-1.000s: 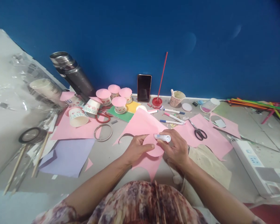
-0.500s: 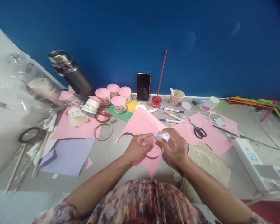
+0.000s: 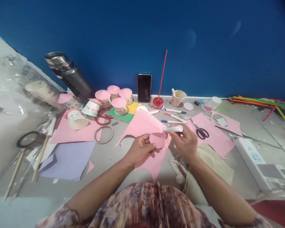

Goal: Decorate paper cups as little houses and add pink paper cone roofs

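My left hand point(image 3: 142, 148) pinches a round piece of pink paper point(image 3: 158, 140) between thumb and fingers. In my right hand point(image 3: 185, 139) is a white glue stick point(image 3: 173, 129), lying sideways just above the right edge of that round piece. Whether its tip touches the paper I cannot tell. Under both hands spreads a larger pink sheet point(image 3: 146, 122) with curved cut-outs. To its left are a roll of tape point(image 3: 104, 135) and red-handled scissors point(image 3: 104, 118). Black-handled scissors point(image 3: 201, 133) rest on another pink sheet point(image 3: 216, 136) to the right.
Small paper cups with pink cone roofs point(image 3: 120, 106) stand at the back left, beside a dark flask point(image 3: 70, 76). A phone point(image 3: 144, 88) leans on the blue wall. Several markers point(image 3: 175, 117), a patterned cup point(image 3: 178, 98), a power strip point(image 3: 254, 161) and a lilac sheet point(image 3: 66, 161) lie around.
My right hand has moved right and slightly up with the glue stick, away from my left hand. The pink round piece has been raised and turned in my left fingers.
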A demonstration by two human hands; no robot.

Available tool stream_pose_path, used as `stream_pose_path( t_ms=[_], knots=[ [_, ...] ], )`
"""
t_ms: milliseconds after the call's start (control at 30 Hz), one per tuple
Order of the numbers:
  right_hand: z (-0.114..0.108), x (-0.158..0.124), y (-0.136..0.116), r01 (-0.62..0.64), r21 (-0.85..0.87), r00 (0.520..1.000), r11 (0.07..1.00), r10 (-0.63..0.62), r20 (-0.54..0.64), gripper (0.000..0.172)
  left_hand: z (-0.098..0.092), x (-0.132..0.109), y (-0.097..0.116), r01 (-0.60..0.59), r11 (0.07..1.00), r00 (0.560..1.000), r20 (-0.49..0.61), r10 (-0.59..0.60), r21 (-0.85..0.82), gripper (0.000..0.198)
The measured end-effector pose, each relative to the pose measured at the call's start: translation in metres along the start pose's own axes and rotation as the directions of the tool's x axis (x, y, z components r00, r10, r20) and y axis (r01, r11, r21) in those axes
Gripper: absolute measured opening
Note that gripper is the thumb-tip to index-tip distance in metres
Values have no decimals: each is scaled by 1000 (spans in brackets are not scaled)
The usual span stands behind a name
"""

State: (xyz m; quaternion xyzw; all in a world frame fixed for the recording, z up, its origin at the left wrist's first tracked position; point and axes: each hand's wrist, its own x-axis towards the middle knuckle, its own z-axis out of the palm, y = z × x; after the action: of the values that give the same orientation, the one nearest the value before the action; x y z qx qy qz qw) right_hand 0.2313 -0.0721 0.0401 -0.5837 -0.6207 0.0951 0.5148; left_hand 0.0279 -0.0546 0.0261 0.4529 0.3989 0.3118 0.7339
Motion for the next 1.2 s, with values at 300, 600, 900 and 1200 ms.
stream_pose_path(
  t_ms=[300, 600, 900, 1200],
  knots=[
    [2, -6, -4, -142, 103, 987, 984, 133, 90, 14, -4, 1, 0, -82, 991, 974, -204, 103, 106, 41],
    [-7, 10, 8, -357, 225, 924, 907, 378, -58, 19, -6, 1, -1, -122, 968, 964, -207, 169, 221, 27],
    [-7, 12, 23, -513, 611, 844, 603, 486, 228, 37, -3, 1, 4, -1, 999, 985, -174, -7, -45, 41],
    [-8, 4, 16, -668, 437, 723, 603, 387, 572, 33, -3, 1, 7, -46, 997, 975, -216, 58, 59, 29]
  ],
)
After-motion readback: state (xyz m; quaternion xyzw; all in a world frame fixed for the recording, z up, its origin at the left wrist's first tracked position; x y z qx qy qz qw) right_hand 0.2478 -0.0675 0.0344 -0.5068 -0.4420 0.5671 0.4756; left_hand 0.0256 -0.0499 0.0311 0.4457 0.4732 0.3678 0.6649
